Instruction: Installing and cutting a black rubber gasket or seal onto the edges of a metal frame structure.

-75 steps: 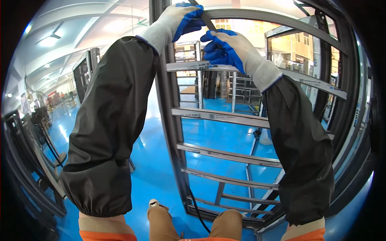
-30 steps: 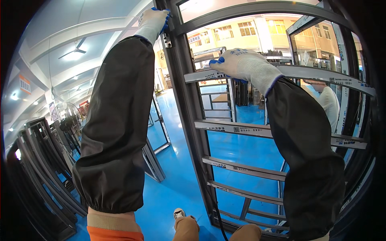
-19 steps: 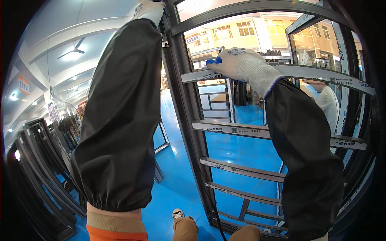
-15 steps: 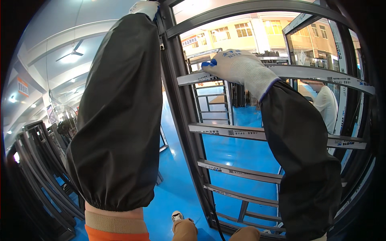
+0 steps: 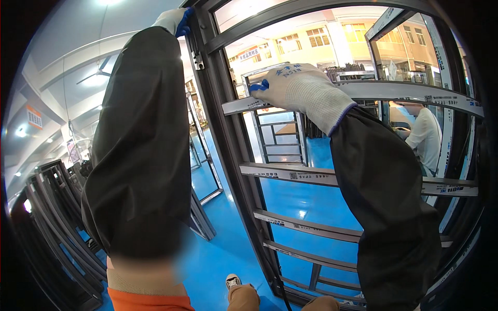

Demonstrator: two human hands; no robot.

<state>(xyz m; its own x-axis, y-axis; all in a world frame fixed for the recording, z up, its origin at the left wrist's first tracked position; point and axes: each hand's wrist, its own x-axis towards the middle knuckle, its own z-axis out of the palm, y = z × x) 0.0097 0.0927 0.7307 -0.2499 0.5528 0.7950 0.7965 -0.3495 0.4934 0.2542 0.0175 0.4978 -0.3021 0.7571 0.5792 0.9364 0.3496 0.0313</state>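
Observation:
A tall dark grey metal frame (image 5: pixel 228 132) stands upright in front of me, crossed by several bars with pale printed film. My right hand (image 5: pixel 293 85), in a white knit glove with blue-coated fingers, is closed over an upper crossbar (image 5: pixel 415 92) close to the left upright. Most of its fingers are hidden behind the glove's back. High at the upper left, my left hand (image 5: pixel 174 22) wears a matching glove, its fingers bent around the frame's outer edge. A small metal fitting (image 5: pixel 198 63) sits on that edge below it. Black sleeve covers run along both forearms.
Dark frames (image 5: pixel 57 233) stand stacked at the left. Behind the left forearm, another frame (image 5: pixel 210 197) stands on the blue floor (image 5: pixel 228 249). A person in a white top (image 5: pixel 426 137) is beyond the bars at the right. More frames (image 5: pixel 282 137) stand farther back.
The view has shifted a little, and the frame's upper left sits slightly farther left. More of my left hand's blue fingers now shows. My right hand keeps its hold on the crossbar.

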